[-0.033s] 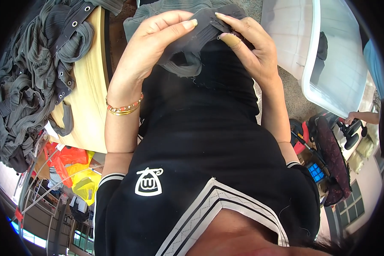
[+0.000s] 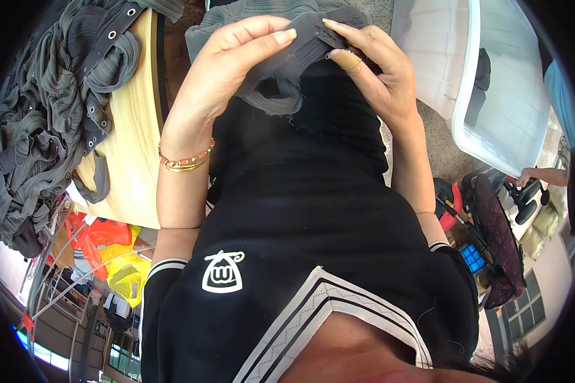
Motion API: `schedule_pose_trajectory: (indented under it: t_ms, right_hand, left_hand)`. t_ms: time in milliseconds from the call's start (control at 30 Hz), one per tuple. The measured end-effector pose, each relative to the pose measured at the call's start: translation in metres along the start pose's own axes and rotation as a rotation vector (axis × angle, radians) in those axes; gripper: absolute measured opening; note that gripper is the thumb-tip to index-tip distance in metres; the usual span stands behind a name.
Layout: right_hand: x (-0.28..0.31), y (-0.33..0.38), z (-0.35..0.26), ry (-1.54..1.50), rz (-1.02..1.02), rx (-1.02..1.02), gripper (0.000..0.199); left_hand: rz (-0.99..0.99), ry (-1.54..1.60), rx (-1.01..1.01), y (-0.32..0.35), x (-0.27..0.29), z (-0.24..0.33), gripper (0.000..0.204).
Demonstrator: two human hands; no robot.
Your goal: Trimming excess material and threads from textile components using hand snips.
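Note:
A grey ribbed garment (image 2: 268, 71) hangs over my lap, with a smooth band along its edge. My left hand (image 2: 239, 54) is closed on that band, pinching it between thumb and fingers. From the other side my right hand (image 2: 380, 67) grips the same band, its fingertips and thumb close together. A tan cover (image 2: 345, 60) wraps the right thumb. By the right fingertips shows a small dark piece with a tiny bright tip; I cannot make out what it is. More of the grey cloth spreads out beyond my hands.
On my left, a pile of grey ribbed garments (image 2: 38, 127) with metal eyelets lies on a pale wooden table (image 2: 131, 127). A translucent plastic bin (image 2: 460, 96) stands on my right, with a dark cloth inside. Another person's hand (image 2: 525, 177) shows at far right. Red and yellow bags (image 2: 122, 271) lie below the table.

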State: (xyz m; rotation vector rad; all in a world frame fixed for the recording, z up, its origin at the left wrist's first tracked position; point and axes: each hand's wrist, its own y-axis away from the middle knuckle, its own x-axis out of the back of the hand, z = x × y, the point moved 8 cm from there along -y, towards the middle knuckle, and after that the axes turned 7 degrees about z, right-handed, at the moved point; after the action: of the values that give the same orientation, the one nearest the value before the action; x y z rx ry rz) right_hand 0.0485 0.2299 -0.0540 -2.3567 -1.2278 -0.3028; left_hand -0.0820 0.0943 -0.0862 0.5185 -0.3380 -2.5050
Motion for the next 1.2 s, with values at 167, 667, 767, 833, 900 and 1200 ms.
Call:
schedule_pose_trajectory:
  t_ms: [167,667,767,833,900,1200]
  right_hand:
    - [-0.002,-0.001,0.001,0.003,-0.009,0.001,0.038]
    - [-0.002,-0.003,-0.009,0.062,0.030,0.090,0.038]
    - [-0.002,-0.003,-0.007,0.093,0.046,0.145,0.038]
    - [0.000,-0.002,-0.006,0.097,0.053,0.169,0.038]
    - [0.004,-0.003,-0.005,0.088,0.086,0.148,0.038]
    - [0.001,-0.003,-0.024,0.189,0.029,0.156,0.041]
  left_hand:
    - [-0.023,0.009,0.031,-0.001,0.000,0.000,0.026]
    - [-0.036,0.019,-0.001,-0.005,0.012,-0.013,0.027]
    - [0.042,0.015,-0.019,-0.005,0.016,-0.014,0.026]
    - [-0.002,0.051,0.018,-0.006,0.010,-0.011,0.026]
    - [0.009,0.054,0.008,-0.006,0.010,-0.008,0.027]
    - [0.054,0.167,0.011,-0.002,-0.008,0.022,0.028]
